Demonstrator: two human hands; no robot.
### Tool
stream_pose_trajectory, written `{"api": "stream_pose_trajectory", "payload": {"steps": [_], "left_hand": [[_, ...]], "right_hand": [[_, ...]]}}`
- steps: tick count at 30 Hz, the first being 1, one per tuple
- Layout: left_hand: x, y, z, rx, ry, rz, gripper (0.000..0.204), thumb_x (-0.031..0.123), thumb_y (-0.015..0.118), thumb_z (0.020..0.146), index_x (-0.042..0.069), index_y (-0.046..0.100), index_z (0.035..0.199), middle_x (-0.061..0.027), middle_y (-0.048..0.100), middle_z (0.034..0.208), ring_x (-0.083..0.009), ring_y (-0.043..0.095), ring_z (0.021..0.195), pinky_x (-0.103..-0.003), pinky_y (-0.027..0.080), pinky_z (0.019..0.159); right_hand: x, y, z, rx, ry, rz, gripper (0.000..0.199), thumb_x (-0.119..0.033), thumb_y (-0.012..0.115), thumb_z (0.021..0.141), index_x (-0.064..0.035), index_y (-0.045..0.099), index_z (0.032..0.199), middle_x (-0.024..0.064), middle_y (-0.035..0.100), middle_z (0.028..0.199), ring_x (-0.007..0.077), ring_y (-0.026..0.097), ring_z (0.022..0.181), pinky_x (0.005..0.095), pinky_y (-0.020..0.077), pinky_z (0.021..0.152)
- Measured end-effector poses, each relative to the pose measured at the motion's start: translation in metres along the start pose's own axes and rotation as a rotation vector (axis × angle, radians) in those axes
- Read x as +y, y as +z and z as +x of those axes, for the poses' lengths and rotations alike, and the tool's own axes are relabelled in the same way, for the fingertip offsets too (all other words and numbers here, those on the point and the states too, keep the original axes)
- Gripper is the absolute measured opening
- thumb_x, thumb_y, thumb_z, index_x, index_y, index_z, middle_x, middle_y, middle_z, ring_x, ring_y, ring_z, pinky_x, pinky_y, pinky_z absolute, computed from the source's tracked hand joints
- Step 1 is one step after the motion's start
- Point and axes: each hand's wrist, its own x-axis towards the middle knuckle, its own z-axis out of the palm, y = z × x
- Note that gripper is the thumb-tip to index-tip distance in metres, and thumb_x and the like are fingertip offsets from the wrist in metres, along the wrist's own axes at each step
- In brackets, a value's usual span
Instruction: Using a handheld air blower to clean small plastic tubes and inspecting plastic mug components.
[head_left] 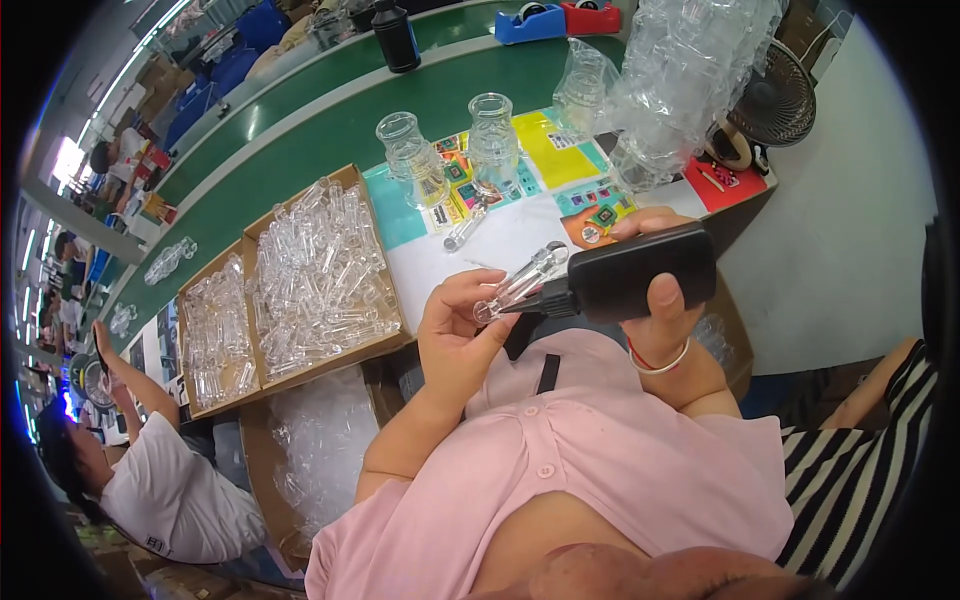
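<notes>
My left hand point(452, 330) pinches a small clear tubular piece point(530, 275) by its near end, holding it tilted above the table edge. In my right hand point(664, 322) is a black squeeze bottle point(640, 268), lying on its side with fingers and thumb around it. Its pointed nozzle reaches the end of the clear piece near my left fingertips; whether it touches, I cannot tell. Another clear tubular piece point(463, 231) lies on the white sheet beyond my hands. Behind it stand two clear waisted vessels, one on the left point(405, 160) and one on the right point(493, 148).
A divided cardboard tray point(398, 338) full of clear pieces sits at left. Bagged clear goods point(690, 85) stand back right beside a fan point(775, 95). A dark bottle point(396, 38) and tape dispensers point(530, 25) are at the back. Another person point(180, 490) works at left.
</notes>
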Motion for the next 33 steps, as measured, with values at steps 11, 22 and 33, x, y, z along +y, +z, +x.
{"api": "stream_pose_trajectory", "payload": {"steps": [11,22,33], "left_hand": [[0.006,0.004,-0.004,0.007,0.019,-0.027,0.033,-0.011,0.063,0.074,0.001,0.044,0.098,-0.0253,0.05,0.119,-0.0212,0.058,0.101,-0.026,0.049,0.083],[0.007,0.005,-0.002,0.011,0.14,0.001,0.035,-0.013,0.062,0.074,0.002,0.045,0.101,-0.0267,0.048,0.12,-0.0275,0.056,0.105,-0.033,0.049,0.087],[0.009,0.005,-0.001,-0.014,0.19,0.089,0.035,-0.012,0.063,0.074,0.004,0.047,0.101,-0.0259,0.048,0.12,-0.0274,0.056,0.105,-0.032,0.049,0.085]], "right_hand": [[-0.012,-0.001,-0.002,-0.239,-0.175,-0.284,0.042,-0.025,0.064,0.08,0.0016,0.046,0.106,0.0177,0.056,0.096,0.0248,0.057,0.088,0.0326,0.0459,0.078],[-0.016,0.0,-0.002,-0.302,-0.255,-0.307,0.041,-0.022,0.065,0.079,0.001,0.046,0.106,0.0177,0.056,0.094,0.025,0.058,0.088,0.0326,0.0459,0.077],[-0.004,-0.002,0.0,-0.202,-0.093,-0.203,0.039,-0.021,0.064,0.081,0.0028,0.047,0.106,0.0145,0.057,0.093,0.0218,0.06,0.085,0.0318,0.0457,0.077]]}}
